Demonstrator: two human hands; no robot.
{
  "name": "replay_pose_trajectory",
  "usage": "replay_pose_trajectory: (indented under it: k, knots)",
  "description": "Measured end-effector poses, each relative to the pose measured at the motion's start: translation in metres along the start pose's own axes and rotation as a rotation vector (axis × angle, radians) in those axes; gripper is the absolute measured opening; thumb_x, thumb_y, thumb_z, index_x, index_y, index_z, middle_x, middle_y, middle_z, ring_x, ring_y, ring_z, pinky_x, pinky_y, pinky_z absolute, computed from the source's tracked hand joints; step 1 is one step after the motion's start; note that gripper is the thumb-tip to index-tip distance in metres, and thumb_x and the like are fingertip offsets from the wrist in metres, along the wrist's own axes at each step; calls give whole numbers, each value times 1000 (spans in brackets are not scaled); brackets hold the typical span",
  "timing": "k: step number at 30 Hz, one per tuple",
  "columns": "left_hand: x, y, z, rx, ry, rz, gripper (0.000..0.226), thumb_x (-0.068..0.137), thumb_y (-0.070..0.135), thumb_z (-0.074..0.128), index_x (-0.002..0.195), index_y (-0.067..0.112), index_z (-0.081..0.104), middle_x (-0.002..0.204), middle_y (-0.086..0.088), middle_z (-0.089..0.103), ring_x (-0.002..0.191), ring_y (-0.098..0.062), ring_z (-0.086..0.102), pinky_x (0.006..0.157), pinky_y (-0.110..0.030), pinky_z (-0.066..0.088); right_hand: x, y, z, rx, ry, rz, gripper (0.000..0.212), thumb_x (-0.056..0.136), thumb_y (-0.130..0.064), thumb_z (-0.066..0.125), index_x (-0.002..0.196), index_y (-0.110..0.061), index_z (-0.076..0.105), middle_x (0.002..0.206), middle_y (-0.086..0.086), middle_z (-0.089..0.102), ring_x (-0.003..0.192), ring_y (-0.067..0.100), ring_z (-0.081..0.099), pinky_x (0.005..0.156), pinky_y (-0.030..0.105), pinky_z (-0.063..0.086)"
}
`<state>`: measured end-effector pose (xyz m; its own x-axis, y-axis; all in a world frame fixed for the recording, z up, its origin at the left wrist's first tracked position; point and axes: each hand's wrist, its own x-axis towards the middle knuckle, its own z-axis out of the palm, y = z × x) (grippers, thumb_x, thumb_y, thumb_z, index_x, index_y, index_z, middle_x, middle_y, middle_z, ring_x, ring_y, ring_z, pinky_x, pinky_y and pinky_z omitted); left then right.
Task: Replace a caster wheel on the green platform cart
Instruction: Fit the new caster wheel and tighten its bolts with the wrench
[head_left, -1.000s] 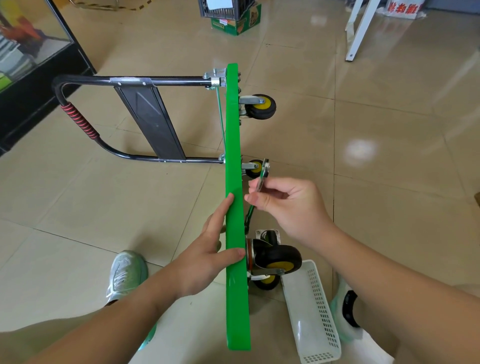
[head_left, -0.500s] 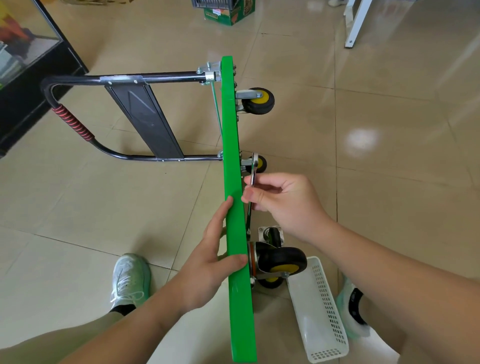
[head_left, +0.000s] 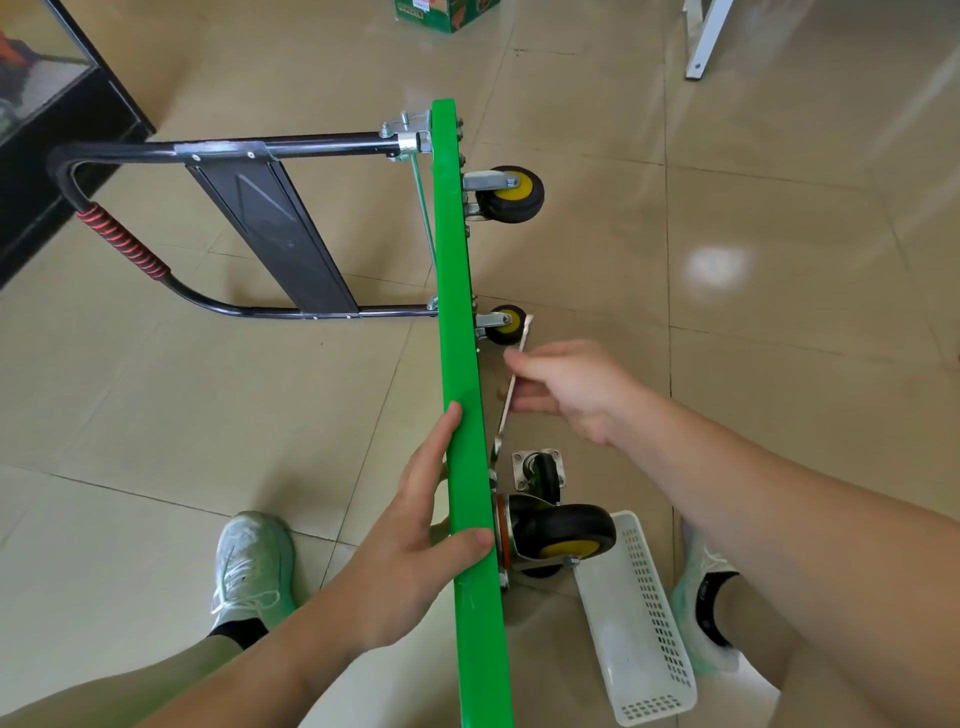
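1. Green platform cart — a flat, glossy deck stood on its long edge on the tiled floor. Its underside faces right, and a black tube handle reaches out to the left.
2. Left hand grips the deck's upper edge, thumb hooked over it and forefinger laid straight along it.
3. Right hand, motion-blurred, pinches a slim flat steel wrench. The wrench's long axis runs nearly parallel to the deck, its lower end pointing toward the nearest wheel.
4. Black rubber caster wheel with yellow hub is mounted on the underside, just below that wrench tip — the right hand is the nearer one. Its fixings are not visible.
5. Loose caster with square bright-metal plate lies on the floor beside the mounted one. A white perforated plastic basket lies just to the right.
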<state>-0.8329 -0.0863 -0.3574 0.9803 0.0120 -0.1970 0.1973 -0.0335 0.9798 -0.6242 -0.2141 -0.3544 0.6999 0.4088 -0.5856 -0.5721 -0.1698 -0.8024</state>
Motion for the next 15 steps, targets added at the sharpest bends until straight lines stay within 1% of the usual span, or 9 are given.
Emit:
replay_pose_trajectory:
  k: [2,4,5,7,9,10,12,15]
  knots:
    - [0,0,1,13,7,6,91,80,40,69,149,73,18,160,37,28,140,7,41,95,-26,56,-8,-18,-8,6,29,-153,27,89,-14,74,112,-1,67,102,10,75,84,20,78,76,32,63]
    - [0,1,2,13,10,7,91,80,41,69,149,73,19,154,43,30,136,12,42,94,-21,55,-26,-31,-10,93,23,-304,13,90,-9,72,103,-7,71,93,6,78,87,23,77,76,31,63]
    - [0,1,2,9,12,3,91,79,41,69,148,74,19,154,43,30,138,11,41,95,-22,55,-38,-32,-9,105,2,-373,11,90,-7,72,101,-10,72,91,4,79,87,23,77,75,29,62]
    - [1,1,3,-2,17,-3,91,78,42,70,146,76,20,159,37,28,145,3,37,99,-28,55,-64,-26,-7,0,-38,-502,17,87,-6,75,100,-16,75,95,1,79,92,21,77,76,28,62]
    - [1,2,3,-4,19,-11,92,77,42,70,146,77,20,164,29,28,147,-5,38,104,-38,55,-88,-12,-6,-125,-54,-608,22,83,-6,80,102,-16,76,103,-2,79,95,17,76,78,27,62]
    - [1,2,4,4,20,-12,92,77,43,70,146,77,19,164,27,27,147,-7,38,106,-41,55,-97,-4,-5,-141,-55,-643,24,81,-4,81,102,-14,77,104,-2,78,95,16,76,79,27,61]
    - [1,2,4,14,22,-10,93,76,44,69,146,77,17,164,29,27,145,-6,40,106,-38,54,-110,8,-4,-115,-66,-685,25,80,1,81,101,-12,77,102,-2,79,94,15,76,83,25,60]
    - [1,2,6,-28,23,-17,93,75,43,70,146,77,19,157,39,30,144,-5,42,105,-36,54,-117,19,1,-121,-81,-749,26,78,6,80,97,-12,78,100,3,79,94,17,76,85,27,60]
